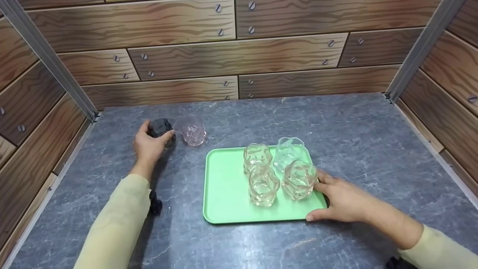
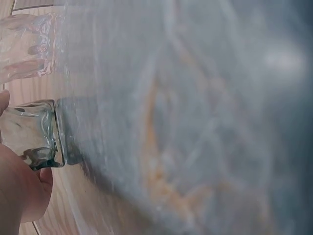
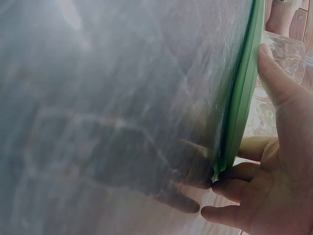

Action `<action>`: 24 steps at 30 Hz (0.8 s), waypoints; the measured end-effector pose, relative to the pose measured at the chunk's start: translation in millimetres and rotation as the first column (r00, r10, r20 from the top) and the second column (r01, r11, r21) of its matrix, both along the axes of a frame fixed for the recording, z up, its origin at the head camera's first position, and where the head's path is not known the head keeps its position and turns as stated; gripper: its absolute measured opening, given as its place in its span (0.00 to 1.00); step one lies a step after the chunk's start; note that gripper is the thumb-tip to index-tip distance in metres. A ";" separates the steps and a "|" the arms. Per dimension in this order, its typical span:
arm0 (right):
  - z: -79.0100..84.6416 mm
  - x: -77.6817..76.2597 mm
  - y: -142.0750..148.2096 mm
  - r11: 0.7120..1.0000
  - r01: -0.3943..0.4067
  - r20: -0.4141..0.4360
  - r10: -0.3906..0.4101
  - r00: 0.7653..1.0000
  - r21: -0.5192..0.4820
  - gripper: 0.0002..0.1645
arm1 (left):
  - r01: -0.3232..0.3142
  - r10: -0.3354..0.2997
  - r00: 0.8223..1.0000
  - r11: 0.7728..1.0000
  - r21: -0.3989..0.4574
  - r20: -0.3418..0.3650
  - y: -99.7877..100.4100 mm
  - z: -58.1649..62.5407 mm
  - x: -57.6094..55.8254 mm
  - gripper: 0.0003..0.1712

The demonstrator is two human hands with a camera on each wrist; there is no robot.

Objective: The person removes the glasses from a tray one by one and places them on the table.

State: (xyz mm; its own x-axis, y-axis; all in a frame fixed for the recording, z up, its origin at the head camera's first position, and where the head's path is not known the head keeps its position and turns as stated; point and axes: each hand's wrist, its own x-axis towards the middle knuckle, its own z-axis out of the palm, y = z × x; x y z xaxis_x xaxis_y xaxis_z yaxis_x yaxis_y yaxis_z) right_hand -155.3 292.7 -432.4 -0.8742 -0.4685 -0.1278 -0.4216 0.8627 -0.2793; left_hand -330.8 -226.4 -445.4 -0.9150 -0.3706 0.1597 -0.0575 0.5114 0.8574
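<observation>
Head view, green tray (image 1: 224,186): flat on the worktop (image 1: 354,127), its left half bare.
Clustered glasses: a far-left glass (image 1: 257,157), near-left glass (image 1: 264,186), near-right glass (image 1: 299,179) and greenish glass (image 1: 288,151) stand bunched on the tray's right half, probably to save room on its left.
Dark glass (image 1: 160,127): beyond the tray's far-left corner, held by the left hand (image 1: 148,146), thumb and fingers on opposite sides, likely for a firm hold.
Pinkish glass (image 1: 194,134): also beyond that corner, nearer the tray, untouched.
Right hand (image 1: 341,200): spread at the tray's near-right corner, thumb at the near edge, seemingly steadying it; whether a fingertip touches the near-right glass, I cannot tell.
Left wrist view, dark glass: side-on, base close to its reflection; whether it bears on the worktop is unclear.
Right wrist view, tray rim: thumb against it, other fingers apart, suggesting a brace rather than a full grasp.
</observation>
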 end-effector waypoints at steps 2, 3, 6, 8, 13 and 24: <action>0.3 -0.5 -0.1 1.000 0.001 0.007 -0.001 1.000 0.003 0.72 | -0.002 0.002 1.000 1.000 -0.009 -0.002 0.2 0.2 0.3 0.54; 0.5 -0.7 -0.3 1.000 -0.001 0.009 0.001 1.000 0.003 0.72 | -0.001 0.001 1.000 1.000 -0.008 -0.002 0.2 0.3 0.5 0.54; 0.7 -1.4 -0.6 1.000 -0.007 0.010 0.007 1.000 0.000 0.72 | 0.004 -0.004 1.000 1.000 -0.012 -0.003 0.0 0.6 0.9 0.54; 0.6 -1.6 -0.5 1.000 -0.010 0.010 0.011 1.000 -0.001 0.71 | 0.013 -0.013 1.000 1.000 -0.017 -0.001 -0.4 1.2 1.7 0.55; 0.2 -1.5 -0.4 1.000 -0.017 0.003 0.017 1.000 -0.003 0.71 | 0.057 -0.055 0.998 0.997 -0.060 0.043 -3.1 4.3 6.8 0.59; 0.4 -0.3 -0.3 1.000 -0.006 -0.012 0.006 1.000 -0.005 0.72 | 0.138 -0.136 0.990 0.984 -0.111 0.023 -2.1 37.7 33.8 0.60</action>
